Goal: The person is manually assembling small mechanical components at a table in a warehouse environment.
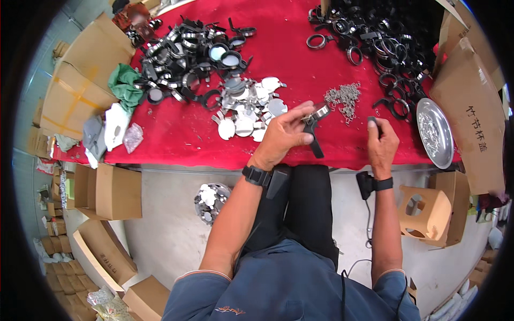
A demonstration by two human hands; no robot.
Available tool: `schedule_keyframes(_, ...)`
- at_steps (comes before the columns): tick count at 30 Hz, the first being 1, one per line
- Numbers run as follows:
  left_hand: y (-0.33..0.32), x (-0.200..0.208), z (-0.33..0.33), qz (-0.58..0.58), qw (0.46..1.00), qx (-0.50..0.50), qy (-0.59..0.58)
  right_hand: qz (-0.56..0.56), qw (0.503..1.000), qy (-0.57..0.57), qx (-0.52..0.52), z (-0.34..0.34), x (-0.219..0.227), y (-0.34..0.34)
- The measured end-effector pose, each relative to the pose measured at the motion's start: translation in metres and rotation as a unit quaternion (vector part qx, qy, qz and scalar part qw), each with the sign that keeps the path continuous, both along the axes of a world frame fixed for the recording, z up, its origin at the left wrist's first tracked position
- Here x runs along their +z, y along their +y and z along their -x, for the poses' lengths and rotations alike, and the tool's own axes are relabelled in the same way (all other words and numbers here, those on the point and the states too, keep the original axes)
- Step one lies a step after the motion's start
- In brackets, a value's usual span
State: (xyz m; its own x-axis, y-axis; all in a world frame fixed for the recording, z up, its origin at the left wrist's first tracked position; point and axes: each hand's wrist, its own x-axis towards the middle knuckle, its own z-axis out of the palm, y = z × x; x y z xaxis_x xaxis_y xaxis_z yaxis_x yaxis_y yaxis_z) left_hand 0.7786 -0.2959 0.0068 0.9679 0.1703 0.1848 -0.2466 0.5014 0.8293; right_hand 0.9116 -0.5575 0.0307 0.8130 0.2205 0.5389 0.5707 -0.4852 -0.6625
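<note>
My left hand (279,136) is closed on a black lid ring (315,140) with a silver band and a black handle pointing down toward the table's near edge. A short dark piece (373,121) sits between the thumb and fingers of my right hand (383,145); its kind is too small to tell. Beyond the hands lies a heap of small metal springs (347,99). Left of my left hand are piled round silver discs with tabs (244,124). An oval metal tray (447,155) with small silver pins stands right of my right hand.
Black lid rings are heaped at the back left (184,59) and back right (383,40) of the red-covered table (278,51). Cardboard boxes flank both sides (80,85). Below the table, a container of discs (212,202) and a cardboard stand (425,213) are on the floor.
</note>
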Motion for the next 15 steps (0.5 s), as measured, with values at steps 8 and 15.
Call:
schedule_keyframes(8, 0.044, 0.053, 0.029, -0.174, 0.983, 0.042, 0.037, -0.047, 0.990, 0.111, -0.071, -0.048, -0.071, -0.038)
schedule_keyframes(15, 0.224, 0.110, 0.012, -0.503, 0.824, 0.260, -0.022, -0.017, 0.992, 0.096, -0.083, -0.039, -0.058, -0.028)
